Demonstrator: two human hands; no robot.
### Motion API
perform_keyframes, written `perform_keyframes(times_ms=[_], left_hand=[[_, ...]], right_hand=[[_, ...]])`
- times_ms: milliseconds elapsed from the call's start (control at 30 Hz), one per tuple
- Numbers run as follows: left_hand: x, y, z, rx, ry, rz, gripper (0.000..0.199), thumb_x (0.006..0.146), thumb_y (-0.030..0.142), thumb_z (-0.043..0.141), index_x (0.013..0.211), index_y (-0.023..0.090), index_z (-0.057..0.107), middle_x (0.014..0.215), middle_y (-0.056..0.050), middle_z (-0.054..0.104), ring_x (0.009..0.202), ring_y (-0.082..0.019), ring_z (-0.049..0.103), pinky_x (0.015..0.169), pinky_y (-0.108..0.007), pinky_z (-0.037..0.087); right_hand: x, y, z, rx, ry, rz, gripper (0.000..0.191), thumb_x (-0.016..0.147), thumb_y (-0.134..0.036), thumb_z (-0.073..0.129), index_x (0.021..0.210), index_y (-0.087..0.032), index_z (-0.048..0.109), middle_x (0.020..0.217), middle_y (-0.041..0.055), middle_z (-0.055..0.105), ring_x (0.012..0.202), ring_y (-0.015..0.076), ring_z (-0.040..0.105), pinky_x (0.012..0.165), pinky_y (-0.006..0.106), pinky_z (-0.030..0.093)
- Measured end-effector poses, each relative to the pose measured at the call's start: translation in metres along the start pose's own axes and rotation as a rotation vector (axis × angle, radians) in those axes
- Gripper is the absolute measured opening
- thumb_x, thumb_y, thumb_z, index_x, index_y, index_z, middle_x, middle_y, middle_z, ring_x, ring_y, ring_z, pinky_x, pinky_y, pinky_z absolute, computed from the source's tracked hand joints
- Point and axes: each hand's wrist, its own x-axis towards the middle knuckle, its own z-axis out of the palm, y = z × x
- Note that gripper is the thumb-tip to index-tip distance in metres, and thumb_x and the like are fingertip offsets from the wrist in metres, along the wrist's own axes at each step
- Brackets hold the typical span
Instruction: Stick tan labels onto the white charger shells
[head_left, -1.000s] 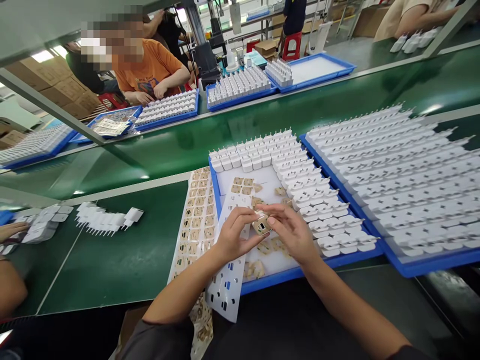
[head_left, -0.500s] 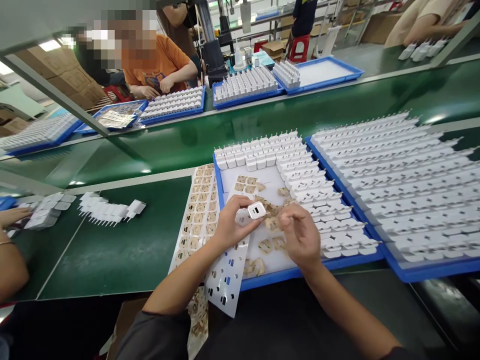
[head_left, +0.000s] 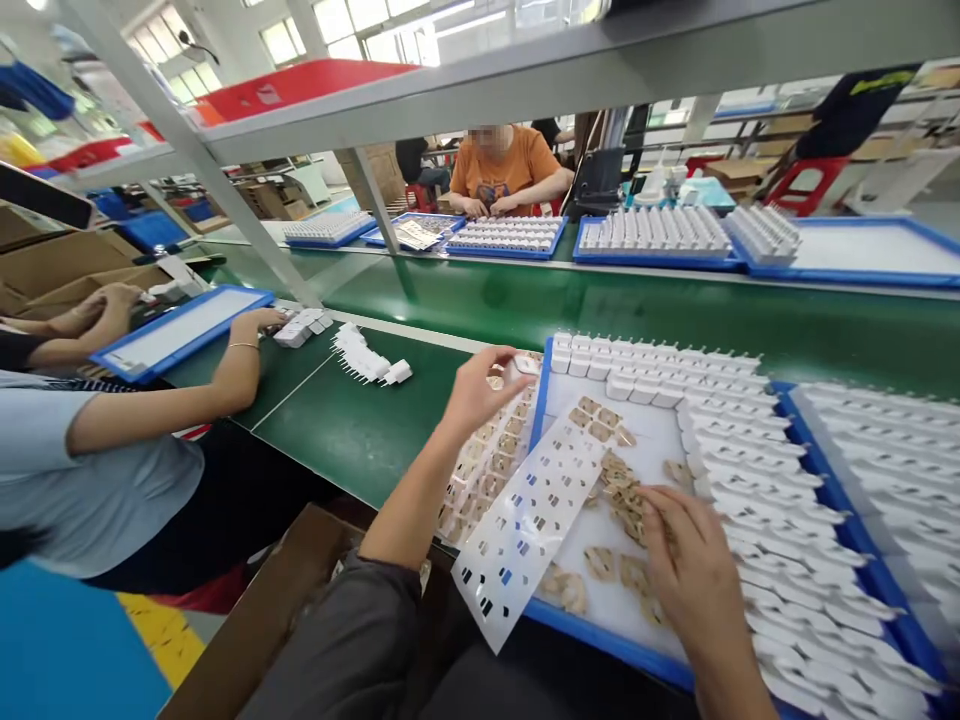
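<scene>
Between its thumb and fingers my left hand [head_left: 480, 392] holds a white charger [head_left: 526, 365], above the left edge of the blue-rimmed tray [head_left: 546, 395]. My right hand [head_left: 686, 545] is over the tray with fingers bent together at a pile of tan sticker pieces [head_left: 621, 485]; what they grip is too small to make out. A translucent sheet with small dark cut-outs [head_left: 534, 525] lies slanted over the tray's left side. Under it is a sheet of tan stickers [head_left: 504, 455]. Rows of white chargers [head_left: 720, 400] fill the tray's back and right.
Another tray of chargers [head_left: 892, 480] stands at the right. Loose chargers [head_left: 364, 355] lie on the green bench [head_left: 337, 430]. At the left a co-worker's hand [head_left: 259, 318] touches more chargers. Trays line the far side, before a person in orange [head_left: 510, 170].
The view has turned left. My left hand has carried the charger away from my right hand, toward the tray's left edge. My right hand has lowered to the tan pieces.
</scene>
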Motion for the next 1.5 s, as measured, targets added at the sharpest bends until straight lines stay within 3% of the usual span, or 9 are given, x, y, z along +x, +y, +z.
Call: perform_keyframes(times_ms=[133,267,433,567,700,800,967,1133,1500], left_hand=[[0.002,-0.052,-0.050,0.461,0.040,-0.198,0.034,0.081,0.033,0.071,0.111,0.020,0.064,0.109,-0.007,0.069,0.100,-0.022,0.065,0.090,-0.035,0.053],[-0.012,-0.105,-0.090,0.595,0.116,-0.329,0.023,0.077,0.026,0.069,0.096,0.014,0.063,0.098,-0.011,0.066,0.098,-0.028,0.063,0.093,-0.044,0.050],[-0.021,-0.128,-0.108,0.637,0.177,-0.347,0.021,0.080,0.030,0.066,0.092,0.015,0.059,0.098,-0.010,0.060,0.109,-0.030,0.055,0.101,-0.049,0.045],[-0.019,-0.108,-0.080,0.602,0.104,-0.249,0.031,0.084,0.035,0.063,0.108,0.014,0.061,0.105,-0.012,0.059,0.111,-0.031,0.053,0.103,-0.051,0.042],[-0.017,-0.063,-0.020,0.479,-0.203,-0.117,0.031,0.086,0.045,0.062,0.106,0.022,0.069,0.095,-0.006,0.068,0.090,-0.023,0.061,0.087,-0.038,0.052],[-0.014,-0.028,0.030,0.450,-0.419,0.050,0.032,0.092,0.047,0.055,0.105,0.023,0.071,0.104,-0.007,0.070,0.103,-0.025,0.059,0.096,-0.039,0.048],[-0.006,-0.003,0.086,0.671,-0.496,0.072,0.040,0.082,0.053,0.067,0.092,0.015,0.072,0.128,-0.018,0.057,0.128,-0.040,0.043,0.108,-0.054,0.035],[-0.008,-0.010,0.097,0.644,-0.516,-0.045,0.027,0.080,0.043,0.072,0.090,0.019,0.070,0.139,-0.015,0.050,0.132,-0.041,0.038,0.106,-0.055,0.035],[-0.019,-0.029,0.089,0.544,-0.536,-0.090,0.039,0.086,0.037,0.062,0.121,0.020,0.065,0.152,-0.010,0.042,0.135,-0.038,0.037,0.112,-0.053,0.032]], right_hand=[[-0.005,-0.002,0.005,0.085,-0.074,-0.022,0.017,0.097,-0.026,0.052,0.107,-0.022,0.065,0.106,0.0096,0.065,0.098,0.0260,0.063,0.088,0.044,0.051],[-0.010,-0.006,0.008,0.141,-0.143,-0.041,0.015,0.096,-0.024,0.053,0.103,-0.023,0.065,0.104,0.0085,0.067,0.099,0.0266,0.064,0.087,0.044,0.052],[-0.011,-0.013,0.007,0.149,-0.180,-0.015,0.015,0.095,-0.022,0.052,0.100,-0.022,0.066,0.099,0.0075,0.070,0.094,0.0259,0.067,0.083,0.042,0.054],[-0.010,-0.017,0.005,0.116,-0.198,0.013,0.016,0.095,-0.020,0.051,0.098,-0.021,0.066,0.098,0.0081,0.070,0.092,0.0256,0.067,0.082,0.042,0.055],[-0.009,-0.020,0.003,0.107,-0.235,0.040,0.017,0.095,-0.019,0.050,0.096,-0.021,0.066,0.098,0.0083,0.070,0.092,0.0249,0.067,0.081,0.041,0.055],[-0.009,-0.021,0.002,0.123,-0.254,0.054,0.018,0.095,-0.018,0.049,0.097,-0.022,0.066,0.098,0.0083,0.070,0.092,0.0244,0.066,0.082,0.041,0.055],[-0.010,-0.018,0.002,0.130,-0.264,0.065,0.018,0.094,-0.017,0.049,0.097,-0.022,0.066,0.096,0.0082,0.070,0.092,0.0245,0.066,0.083,0.041,0.055],[-0.010,-0.018,0.002,0.130,-0.294,0.069,0.018,0.093,-0.015,0.049,0.096,-0.020,0.066,0.095,0.0085,0.070,0.089,0.0239,0.066,0.080,0.040,0.056],[-0.010,-0.021,0.001,0.125,-0.341,0.080,0.017,0.093,-0.014,0.050,0.096,-0.020,0.066,0.095,0.0078,0.070,0.091,0.0239,0.066,0.082,0.039,0.055]])
